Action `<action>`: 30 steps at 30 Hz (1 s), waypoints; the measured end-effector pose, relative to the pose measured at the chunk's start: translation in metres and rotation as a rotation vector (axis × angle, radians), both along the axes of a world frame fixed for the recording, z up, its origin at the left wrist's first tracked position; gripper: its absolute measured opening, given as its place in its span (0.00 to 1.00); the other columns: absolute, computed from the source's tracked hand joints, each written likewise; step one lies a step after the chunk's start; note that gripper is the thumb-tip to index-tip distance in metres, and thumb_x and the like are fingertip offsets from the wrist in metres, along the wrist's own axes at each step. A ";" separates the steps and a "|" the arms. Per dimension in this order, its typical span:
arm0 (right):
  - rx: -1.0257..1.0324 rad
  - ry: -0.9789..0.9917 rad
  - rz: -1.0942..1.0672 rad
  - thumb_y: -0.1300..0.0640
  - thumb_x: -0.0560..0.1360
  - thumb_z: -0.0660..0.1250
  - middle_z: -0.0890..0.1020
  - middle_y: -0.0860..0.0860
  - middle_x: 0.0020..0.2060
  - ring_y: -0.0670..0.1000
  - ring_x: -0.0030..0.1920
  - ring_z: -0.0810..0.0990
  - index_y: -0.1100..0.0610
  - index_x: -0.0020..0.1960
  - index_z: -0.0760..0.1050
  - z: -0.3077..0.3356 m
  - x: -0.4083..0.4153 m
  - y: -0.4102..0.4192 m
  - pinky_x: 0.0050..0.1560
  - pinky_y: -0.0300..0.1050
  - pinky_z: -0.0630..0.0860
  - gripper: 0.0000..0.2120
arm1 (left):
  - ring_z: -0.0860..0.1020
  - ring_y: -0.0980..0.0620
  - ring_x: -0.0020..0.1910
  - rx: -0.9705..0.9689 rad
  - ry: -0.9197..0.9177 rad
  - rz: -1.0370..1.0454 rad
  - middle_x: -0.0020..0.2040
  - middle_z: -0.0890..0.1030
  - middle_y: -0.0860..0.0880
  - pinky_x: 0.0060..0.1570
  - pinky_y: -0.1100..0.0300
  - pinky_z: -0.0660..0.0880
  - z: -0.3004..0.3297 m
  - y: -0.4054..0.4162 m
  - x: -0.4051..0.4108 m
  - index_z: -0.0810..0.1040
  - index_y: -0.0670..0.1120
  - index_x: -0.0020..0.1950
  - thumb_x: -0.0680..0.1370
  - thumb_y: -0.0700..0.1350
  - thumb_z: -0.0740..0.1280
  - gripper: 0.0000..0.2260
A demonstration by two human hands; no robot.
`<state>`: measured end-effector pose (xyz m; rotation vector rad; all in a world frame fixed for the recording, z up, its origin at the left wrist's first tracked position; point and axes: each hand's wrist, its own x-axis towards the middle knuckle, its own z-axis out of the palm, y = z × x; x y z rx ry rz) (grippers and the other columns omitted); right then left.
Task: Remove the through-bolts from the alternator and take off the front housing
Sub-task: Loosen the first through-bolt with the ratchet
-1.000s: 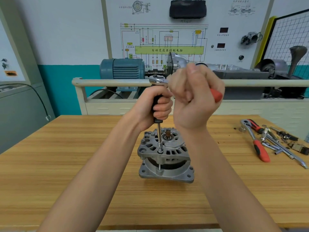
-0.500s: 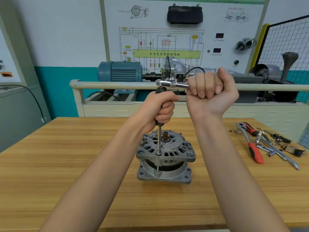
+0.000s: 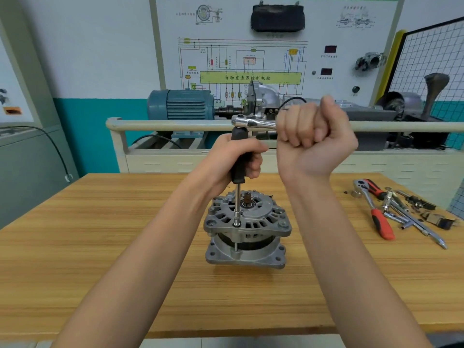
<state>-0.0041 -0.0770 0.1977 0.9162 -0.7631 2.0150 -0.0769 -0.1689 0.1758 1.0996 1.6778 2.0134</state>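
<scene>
A grey alternator (image 3: 247, 229) stands upright on the wooden table (image 3: 100, 234), its front housing on top with the shaft end showing. A thin steel extension (image 3: 237, 204) runs straight down onto a through-bolt at the housing's front-left rim. My left hand (image 3: 238, 162) grips the black handle (image 3: 238, 169) of that extension. On top of it sits a chrome ratchet wrench (image 3: 253, 121), lying level and pointing right. My right hand (image 3: 313, 136) is fisted round the ratchet's handle, which is hidden inside the fist.
Loose tools lie at the table's right: a red-handled ratchet (image 3: 376, 212), sockets and bars (image 3: 414, 217). Behind the table runs a pale rail (image 3: 163, 124) with a blue motor (image 3: 180, 104) and a wiring board (image 3: 251, 59).
My right hand has swung the ratchet handle from in front of the extension round to the right. The left hand kept its grip on the black handle.
</scene>
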 end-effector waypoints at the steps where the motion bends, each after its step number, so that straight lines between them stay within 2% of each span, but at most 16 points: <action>1: -0.073 -0.055 0.107 0.62 0.74 0.53 0.60 0.47 0.15 0.48 0.20 0.53 0.53 0.18 0.61 0.001 -0.001 0.007 0.24 0.39 0.57 0.26 | 0.67 0.51 0.23 0.011 -0.007 -0.030 0.24 0.70 0.48 0.26 0.62 0.67 0.000 -0.001 0.000 0.70 0.43 0.30 0.75 0.36 0.65 0.13; 4: -0.252 -0.147 0.311 0.60 0.73 0.55 0.58 0.48 0.14 0.47 0.18 0.54 0.55 0.18 0.60 0.002 -0.007 0.022 0.22 0.38 0.55 0.24 | 0.63 0.54 0.20 -0.013 -0.050 -0.124 0.22 0.66 0.51 0.23 0.63 0.61 -0.001 -0.001 -0.001 0.68 0.46 0.27 0.73 0.41 0.66 0.15; 8: -0.216 -0.124 0.266 0.61 0.72 0.55 0.59 0.48 0.14 0.47 0.18 0.56 0.54 0.18 0.61 0.000 -0.007 0.017 0.22 0.38 0.57 0.23 | 0.56 0.58 0.16 -0.051 -0.126 -0.155 0.18 0.59 0.54 0.19 0.65 0.53 0.001 0.004 -0.003 0.63 0.49 0.21 0.72 0.43 0.63 0.19; 10: -0.099 -0.081 0.142 0.62 0.73 0.56 0.60 0.48 0.15 0.48 0.20 0.55 0.53 0.18 0.61 -0.001 -0.004 0.009 0.24 0.40 0.57 0.24 | 0.55 0.58 0.16 -0.041 -0.153 -0.132 0.17 0.58 0.54 0.18 0.66 0.52 0.000 0.005 -0.005 0.62 0.50 0.21 0.76 0.41 0.60 0.22; 12: 0.051 0.005 -0.105 0.65 0.74 0.56 0.61 0.47 0.17 0.47 0.21 0.56 0.53 0.21 0.61 -0.004 -0.002 -0.004 0.26 0.42 0.56 0.23 | 0.54 0.58 0.17 -0.033 -0.157 -0.084 0.18 0.58 0.54 0.18 0.66 0.52 -0.002 0.007 -0.007 0.62 0.51 0.21 0.77 0.41 0.58 0.23; 13: 0.122 0.051 -0.279 0.65 0.74 0.58 0.62 0.47 0.18 0.47 0.22 0.58 0.52 0.23 0.61 -0.006 -0.002 -0.013 0.27 0.41 0.56 0.22 | 0.53 0.56 0.20 -0.023 -0.147 -0.046 0.21 0.58 0.50 0.21 0.66 0.52 -0.002 0.010 -0.006 0.63 0.51 0.23 0.77 0.42 0.58 0.21; 15: 0.239 0.114 -0.573 0.63 0.73 0.60 0.64 0.44 0.21 0.47 0.22 0.61 0.51 0.27 0.65 -0.009 0.000 -0.033 0.28 0.40 0.59 0.17 | 0.50 0.47 0.33 0.020 -0.093 0.049 0.33 0.56 0.44 0.36 0.56 0.47 0.000 0.013 0.000 0.63 0.50 0.30 0.74 0.45 0.60 0.13; 16: 0.270 0.130 -0.641 0.63 0.72 0.60 0.64 0.45 0.21 0.46 0.23 0.62 0.52 0.28 0.67 -0.011 0.000 -0.041 0.27 0.38 0.60 0.15 | 0.48 0.41 0.38 0.048 -0.068 0.070 0.37 0.52 0.41 0.40 0.49 0.45 0.002 0.014 0.003 0.62 0.49 0.33 0.73 0.46 0.59 0.10; 17: 0.275 0.133 -0.661 0.63 0.72 0.60 0.63 0.45 0.21 0.46 0.23 0.62 0.53 0.28 0.67 -0.012 0.000 -0.045 0.27 0.38 0.60 0.15 | 0.47 0.41 0.39 0.068 -0.056 0.089 0.38 0.50 0.40 0.42 0.48 0.45 0.002 0.013 0.005 0.62 0.49 0.34 0.73 0.46 0.59 0.10; 18: 0.264 0.127 -0.649 0.63 0.72 0.61 0.64 0.45 0.21 0.46 0.23 0.61 0.55 0.27 0.67 -0.012 0.000 -0.045 0.28 0.38 0.60 0.15 | 0.48 0.41 0.38 0.063 -0.069 0.101 0.37 0.52 0.41 0.41 0.50 0.46 0.002 0.011 0.005 0.63 0.49 0.33 0.74 0.46 0.59 0.10; 19: 0.244 0.112 -0.616 0.63 0.72 0.61 0.64 0.44 0.22 0.47 0.22 0.60 0.55 0.26 0.67 -0.011 -0.001 -0.042 0.28 0.39 0.59 0.16 | 0.50 0.46 0.33 0.035 -0.091 0.103 0.33 0.55 0.45 0.37 0.57 0.48 0.001 0.010 0.002 0.64 0.49 0.31 0.75 0.45 0.59 0.13; 20: 0.213 0.088 -0.561 0.63 0.72 0.61 0.64 0.45 0.21 0.46 0.22 0.60 0.54 0.25 0.65 -0.010 -0.001 -0.037 0.29 0.40 0.58 0.17 | 0.52 0.53 0.26 -0.001 -0.110 0.075 0.26 0.58 0.49 0.29 0.64 0.51 -0.001 0.009 -0.002 0.64 0.50 0.27 0.76 0.43 0.59 0.17; 22: 0.144 0.055 -0.375 0.66 0.72 0.59 0.62 0.47 0.19 0.46 0.22 0.58 0.51 0.23 0.59 -0.006 -0.001 -0.022 0.28 0.41 0.55 0.22 | 0.55 0.57 0.18 -0.053 -0.123 -0.023 0.19 0.58 0.54 0.20 0.66 0.53 -0.002 0.006 -0.005 0.63 0.51 0.23 0.77 0.41 0.59 0.22; 24: 0.071 0.030 -0.142 0.66 0.73 0.55 0.61 0.47 0.16 0.47 0.20 0.56 0.52 0.20 0.61 -0.002 -0.001 -0.005 0.26 0.41 0.55 0.24 | 0.57 0.56 0.19 -0.070 -0.111 -0.064 0.20 0.60 0.54 0.25 0.62 0.53 -0.002 0.005 -0.005 0.63 0.50 0.24 0.77 0.40 0.60 0.21; 26: -0.020 -0.031 0.053 0.63 0.73 0.56 0.61 0.47 0.15 0.48 0.21 0.53 0.53 0.18 0.62 0.001 -0.003 0.009 0.25 0.40 0.56 0.24 | 0.59 0.54 0.21 -0.075 -0.098 -0.090 0.22 0.63 0.52 0.29 0.59 0.55 0.001 0.002 -0.004 0.65 0.48 0.26 0.77 0.40 0.60 0.18; 30: -0.231 -0.150 0.302 0.61 0.76 0.52 0.58 0.48 0.14 0.48 0.22 0.49 0.55 0.17 0.60 0.003 -0.009 0.022 0.23 0.39 0.54 0.27 | 0.60 0.53 0.21 -0.072 -0.075 -0.109 0.22 0.63 0.51 0.27 0.60 0.57 0.006 0.002 -0.005 0.66 0.48 0.26 0.77 0.40 0.60 0.19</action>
